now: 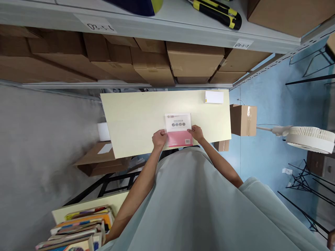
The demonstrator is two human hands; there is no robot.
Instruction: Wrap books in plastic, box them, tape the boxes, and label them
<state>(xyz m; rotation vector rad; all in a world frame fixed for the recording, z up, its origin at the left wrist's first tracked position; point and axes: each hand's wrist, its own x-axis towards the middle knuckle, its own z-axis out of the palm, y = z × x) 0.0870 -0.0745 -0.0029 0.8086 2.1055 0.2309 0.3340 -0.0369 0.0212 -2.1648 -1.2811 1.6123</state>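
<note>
The booklet [179,130] is laid out at the worktop's [131,118] near edge but not yet released; left hand [159,138] and right hand [196,133] pinch its opposite sides, fingers nearly closed; the white box [214,98] lies apart, untouched.

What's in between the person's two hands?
In the head view, a flat pink-and-white printed booklet lies between the left hand and the right hand, with a hand at each side edge.
</note>
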